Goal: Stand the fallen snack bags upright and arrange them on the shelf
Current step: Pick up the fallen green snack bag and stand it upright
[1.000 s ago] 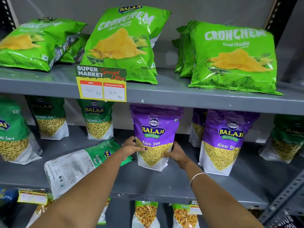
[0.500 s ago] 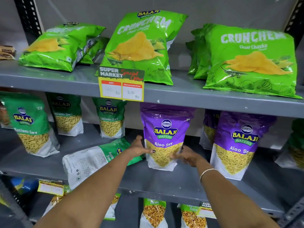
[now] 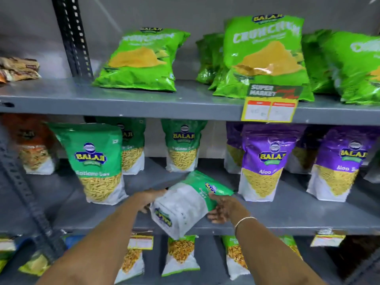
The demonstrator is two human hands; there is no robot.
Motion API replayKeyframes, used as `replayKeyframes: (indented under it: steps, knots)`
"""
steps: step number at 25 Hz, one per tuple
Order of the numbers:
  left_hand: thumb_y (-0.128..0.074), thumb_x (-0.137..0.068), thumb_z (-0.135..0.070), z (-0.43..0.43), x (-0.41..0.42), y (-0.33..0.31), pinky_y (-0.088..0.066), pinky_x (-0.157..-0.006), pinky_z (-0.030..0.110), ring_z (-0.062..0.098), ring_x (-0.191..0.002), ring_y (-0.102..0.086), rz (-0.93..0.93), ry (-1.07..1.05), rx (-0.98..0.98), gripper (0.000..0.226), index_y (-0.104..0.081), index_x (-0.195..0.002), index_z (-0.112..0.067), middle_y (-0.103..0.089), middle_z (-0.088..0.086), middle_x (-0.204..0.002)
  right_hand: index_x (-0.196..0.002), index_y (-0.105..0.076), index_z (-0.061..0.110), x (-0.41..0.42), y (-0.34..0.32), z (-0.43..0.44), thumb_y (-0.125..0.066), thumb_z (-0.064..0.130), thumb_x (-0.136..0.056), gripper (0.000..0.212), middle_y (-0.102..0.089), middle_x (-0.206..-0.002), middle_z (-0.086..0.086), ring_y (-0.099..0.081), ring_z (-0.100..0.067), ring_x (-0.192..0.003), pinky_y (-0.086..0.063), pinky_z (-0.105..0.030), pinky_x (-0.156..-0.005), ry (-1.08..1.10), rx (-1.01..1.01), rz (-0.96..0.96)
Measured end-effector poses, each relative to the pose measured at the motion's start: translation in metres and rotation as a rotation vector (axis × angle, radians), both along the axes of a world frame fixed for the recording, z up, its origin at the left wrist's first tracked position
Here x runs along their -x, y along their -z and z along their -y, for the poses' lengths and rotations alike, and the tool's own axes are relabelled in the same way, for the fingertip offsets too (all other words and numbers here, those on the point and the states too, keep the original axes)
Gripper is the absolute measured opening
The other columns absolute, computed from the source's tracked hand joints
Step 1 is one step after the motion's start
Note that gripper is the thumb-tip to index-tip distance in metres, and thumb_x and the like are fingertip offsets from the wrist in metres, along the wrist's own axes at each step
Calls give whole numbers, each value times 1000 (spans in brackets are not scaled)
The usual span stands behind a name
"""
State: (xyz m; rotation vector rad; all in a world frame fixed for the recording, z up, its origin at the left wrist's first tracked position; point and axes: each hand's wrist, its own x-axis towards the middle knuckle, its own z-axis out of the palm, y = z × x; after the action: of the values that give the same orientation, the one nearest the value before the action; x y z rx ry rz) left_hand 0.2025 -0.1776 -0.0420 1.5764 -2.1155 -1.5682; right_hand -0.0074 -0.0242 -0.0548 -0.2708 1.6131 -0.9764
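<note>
A fallen green-and-white Ratlami Sev bag [image 3: 186, 204] lies back side up at the front of the middle shelf [image 3: 287, 223], its bottom end hanging over the shelf edge. My left hand [image 3: 149, 199] grips its left side and my right hand [image 3: 224, 208] presses against its right side. Upright green Ratlami Sev bags stand to the left [image 3: 98, 163] and behind [image 3: 183, 145]. Two purple Aloo Sev bags [image 3: 265, 161] [image 3: 341, 163] stand upright to the right.
Green Crunchem chip bags [image 3: 144, 58] [image 3: 265, 56] lean on the top shelf behind a yellow price tag [image 3: 269, 108]. A black slotted upright [image 3: 72, 36] rises at the left. An orange bag [image 3: 33, 142] stands far left. More bags [image 3: 181, 254] stand on the lower shelf.
Both hands left the purple Aloo Sev bag, which stays upright, and moved left onto the fallen green bag. The view shifted left.
</note>
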Motion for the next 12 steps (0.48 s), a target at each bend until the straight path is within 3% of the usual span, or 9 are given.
replayKeyframes:
  steps: [3,6,8,12]
  knots:
    - [-57,-82,-52,-9,-12,-9,-42,-86,36,29,-122,-50,-30,10,-162,59,-46,-126,-15,-54,6,-126,-80,-56,13,-16,6,7,-58,40,-84,27,-57,-77,-11,-56,-26,-65,-49,-35,-59,184,111,58]
    - [-59,-86,-37,-14,-15,-16,-50,-60,27,14,-68,-61,-29,131,-214,30,-53,-97,-9,-59,4,-81,-89,-62,17,-18,2,5,-65,40,-78,26,-73,-68,-6,-70,-24,-55,-57,-33,-51,257,200,40]
    - [-64,-84,-30,-16,-20,-23,-54,-52,26,10,-52,-60,-24,193,-243,22,-55,-81,-9,-59,3,-71,-83,-62,17,-16,-13,-1,-66,37,-79,20,-72,-54,-2,-69,-21,-46,-58,-35,-52,246,220,4]
    - [-68,-81,-14,-14,-14,-49,-53,-73,33,16,-73,-57,-43,250,-229,20,-49,-78,-11,-57,4,-82,-77,-62,14,-12,-59,1,-66,22,-82,10,-68,-46,2,-64,-17,-41,-52,-45,-74,165,289,-67]
